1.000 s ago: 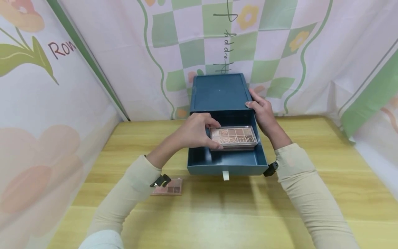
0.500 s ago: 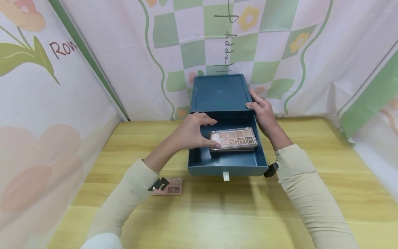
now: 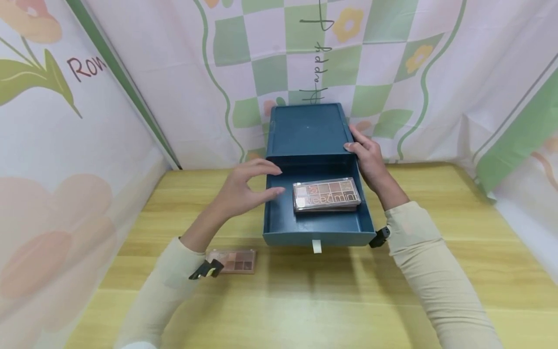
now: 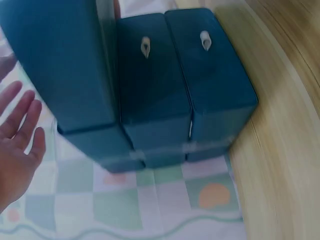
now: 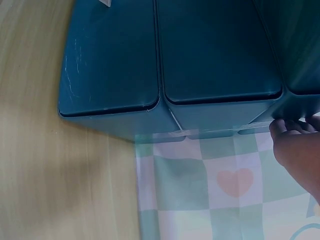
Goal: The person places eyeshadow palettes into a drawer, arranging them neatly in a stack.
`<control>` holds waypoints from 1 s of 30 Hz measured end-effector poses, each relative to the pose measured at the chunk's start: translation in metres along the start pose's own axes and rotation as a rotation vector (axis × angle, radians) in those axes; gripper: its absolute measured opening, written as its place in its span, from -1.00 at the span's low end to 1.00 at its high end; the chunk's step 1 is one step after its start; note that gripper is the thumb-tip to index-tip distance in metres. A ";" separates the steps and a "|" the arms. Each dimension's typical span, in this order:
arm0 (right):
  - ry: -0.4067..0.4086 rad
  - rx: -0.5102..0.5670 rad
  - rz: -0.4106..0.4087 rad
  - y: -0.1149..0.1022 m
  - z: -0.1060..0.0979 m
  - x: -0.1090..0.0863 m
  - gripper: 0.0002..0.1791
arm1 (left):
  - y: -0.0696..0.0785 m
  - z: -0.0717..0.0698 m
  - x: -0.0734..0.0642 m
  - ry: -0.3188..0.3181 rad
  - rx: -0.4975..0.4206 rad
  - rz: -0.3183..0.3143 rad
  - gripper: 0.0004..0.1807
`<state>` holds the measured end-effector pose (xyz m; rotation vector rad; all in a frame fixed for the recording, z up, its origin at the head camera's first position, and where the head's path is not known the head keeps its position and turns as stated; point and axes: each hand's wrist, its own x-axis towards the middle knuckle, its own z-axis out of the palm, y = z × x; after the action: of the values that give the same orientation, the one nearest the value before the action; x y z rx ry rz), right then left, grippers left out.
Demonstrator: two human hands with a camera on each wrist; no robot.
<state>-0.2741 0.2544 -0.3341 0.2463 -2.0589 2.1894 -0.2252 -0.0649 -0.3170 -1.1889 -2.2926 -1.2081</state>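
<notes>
A dark teal drawer cabinet (image 3: 305,130) stands against the backdrop, its top drawer (image 3: 279,238) pulled out toward me. In the right half of that drawer lie stacked eyeshadow palettes, the upper one (image 3: 327,195) under a clear lettered lid. My left hand (image 3: 240,194) hovers at the drawer's left edge, thumb and fingers spread, holding nothing and apart from the palettes. With my right hand (image 3: 369,160) I grip the cabinet's upper right edge, thumb on the top and fingers along the side. The left wrist view shows the left hand (image 4: 17,145) beside the cabinet.
Another eyeshadow palette (image 3: 240,261) lies on the wooden table (image 3: 305,300), left of the drawer. Two closed drawers with pale pull tabs show below in the left wrist view, the middle one (image 4: 155,80) and the bottom one (image 4: 215,70). A patterned curtain (image 3: 270,72) hangs behind.
My left hand has let go of the upper palette and drawn back left to the drawer's edge. The palette rests on the stack. My right hand stays on the cabinet.
</notes>
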 end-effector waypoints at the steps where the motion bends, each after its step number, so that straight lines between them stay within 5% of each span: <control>1: -0.001 -0.003 0.001 0.000 0.000 0.000 -0.24 | -0.002 -0.003 -0.003 0.010 -0.001 -0.002 -0.66; 10: -0.001 -0.029 0.011 0.000 -0.001 -0.001 -0.24 | -0.022 -0.030 -0.042 0.025 0.004 -0.137 -0.77; 22: 0.004 -0.007 0.016 0.001 -0.001 -0.001 -0.25 | -0.052 -0.043 -0.096 -0.277 0.126 -0.312 -0.73; 30: 0.004 -0.008 0.012 0.001 -0.001 -0.001 -0.25 | -0.076 -0.045 -0.127 -0.394 0.094 -0.405 -0.55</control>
<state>-0.2737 0.2558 -0.3349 0.2291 -2.0720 2.1865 -0.2112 -0.1914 -0.4043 -1.0325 -2.9599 -1.0410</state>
